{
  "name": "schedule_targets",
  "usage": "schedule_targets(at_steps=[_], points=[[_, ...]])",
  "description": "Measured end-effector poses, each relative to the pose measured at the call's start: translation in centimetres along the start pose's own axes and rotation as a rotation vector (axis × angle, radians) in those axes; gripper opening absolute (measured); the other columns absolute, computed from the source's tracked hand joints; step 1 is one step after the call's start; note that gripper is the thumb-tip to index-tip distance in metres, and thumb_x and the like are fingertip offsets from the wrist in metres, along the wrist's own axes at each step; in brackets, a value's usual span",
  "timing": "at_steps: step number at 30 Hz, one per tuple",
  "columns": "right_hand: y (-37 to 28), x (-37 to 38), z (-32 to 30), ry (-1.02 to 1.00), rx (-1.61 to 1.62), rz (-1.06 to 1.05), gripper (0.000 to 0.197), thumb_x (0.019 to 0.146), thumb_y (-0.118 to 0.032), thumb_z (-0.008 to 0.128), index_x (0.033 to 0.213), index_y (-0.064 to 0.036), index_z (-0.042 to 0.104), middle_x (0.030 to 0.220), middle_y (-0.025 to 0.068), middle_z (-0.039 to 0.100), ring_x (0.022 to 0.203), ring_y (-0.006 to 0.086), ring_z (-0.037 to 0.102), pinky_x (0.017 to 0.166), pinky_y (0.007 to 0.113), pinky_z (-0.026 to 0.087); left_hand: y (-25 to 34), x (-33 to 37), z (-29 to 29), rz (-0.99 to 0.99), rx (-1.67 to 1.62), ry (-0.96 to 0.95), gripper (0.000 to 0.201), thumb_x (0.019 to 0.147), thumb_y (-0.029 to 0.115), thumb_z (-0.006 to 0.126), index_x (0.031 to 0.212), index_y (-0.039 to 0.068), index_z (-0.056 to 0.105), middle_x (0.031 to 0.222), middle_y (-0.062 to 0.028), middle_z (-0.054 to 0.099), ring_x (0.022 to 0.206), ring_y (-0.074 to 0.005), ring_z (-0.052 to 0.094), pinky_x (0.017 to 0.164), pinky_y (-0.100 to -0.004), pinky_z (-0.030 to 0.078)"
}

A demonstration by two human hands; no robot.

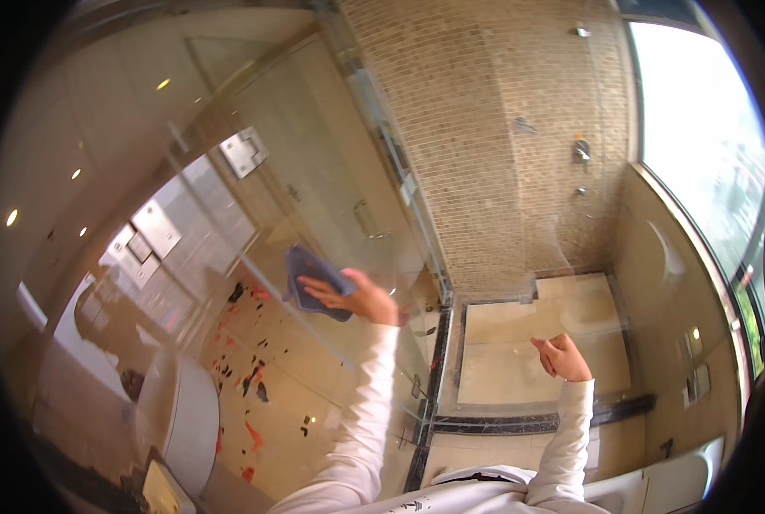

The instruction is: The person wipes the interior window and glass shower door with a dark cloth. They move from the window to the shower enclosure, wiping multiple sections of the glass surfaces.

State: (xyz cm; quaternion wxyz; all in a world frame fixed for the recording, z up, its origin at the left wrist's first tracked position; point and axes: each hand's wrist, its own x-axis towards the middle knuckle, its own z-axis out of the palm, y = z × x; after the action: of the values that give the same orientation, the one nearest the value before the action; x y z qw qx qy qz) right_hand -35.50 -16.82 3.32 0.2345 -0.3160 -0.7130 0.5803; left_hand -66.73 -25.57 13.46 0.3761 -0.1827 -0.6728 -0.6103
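Note:
My left hand (361,298) lies with its fingers spread over a grey-blue cloth (309,272), pressing it flat against a clear glass panel (314,171). The cloth is folded, and its corners stick out past my fingertips. Off to the right, my right hand (562,357) hangs in the air in front of the shower area. Its fingers are curled in, and I see nothing in them. Both forearms wear long white sleeves.
Metal hinges (244,152) join the glass at the left. A white tub (192,420) stands low on the left, near red and dark fish-like shapes (254,377) on the floor. A dark raised sill (494,424) edges the shower floor. The window (699,111) is at the right.

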Motion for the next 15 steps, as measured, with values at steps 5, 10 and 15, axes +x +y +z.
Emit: schedule_targets(at_steps=[5, 10, 15], points=[[1.3, -1.7, -3.5, 0.007, -0.008, -0.031, 0.06, 0.088, -0.034, 0.056, 0.038, -0.0022, 0.045, 0.036, 0.0024, 0.042, 0.036, 0.0121, 0.041, 0.046, 0.027, 0.037, 16.7, -9.2, 2.8, 0.647, 0.025, -0.32, 0.062, 0.093, 0.055, 0.024, 0.143, 0.019, 0.031, 0.151, -0.0228, 0.005, 0.135, -0.0504, 0.0, 0.101, -0.0668, -0.003], [3.5, -4.5, -6.1, -0.091, -0.077, 0.083, 0.059, 0.088, -0.039, 0.055, 0.043, -0.002, 0.049, 0.043, 0.0039, 0.05, 0.044, 0.0128, 0.048, 0.05, 0.027, 0.04, 25.7, -17.9, 3.2, 0.856, -0.178, -0.639, 0.058, 0.084, 0.03, 0.054, 0.138, 0.036, 0.037, 0.15, -0.0113, 0.023, 0.128, -0.0447, 0.026, 0.097, -0.0656, 0.014], [8.0, -6.6, -9.2, -0.072, 0.088, 0.159, 0.05, 0.088, -0.036, 0.056, 0.053, -0.0014, 0.054, 0.051, 0.0052, 0.054, 0.047, 0.0139, 0.051, 0.049, 0.028, 0.038, 24.9, -26.2, 3.5, 0.912, -0.356, -0.989, 0.063, 0.08, 0.024, 0.059, 0.137, 0.038, 0.037, 0.148, -0.0032, 0.028, 0.117, -0.0298, 0.042, 0.094, -0.0586, 0.028]])
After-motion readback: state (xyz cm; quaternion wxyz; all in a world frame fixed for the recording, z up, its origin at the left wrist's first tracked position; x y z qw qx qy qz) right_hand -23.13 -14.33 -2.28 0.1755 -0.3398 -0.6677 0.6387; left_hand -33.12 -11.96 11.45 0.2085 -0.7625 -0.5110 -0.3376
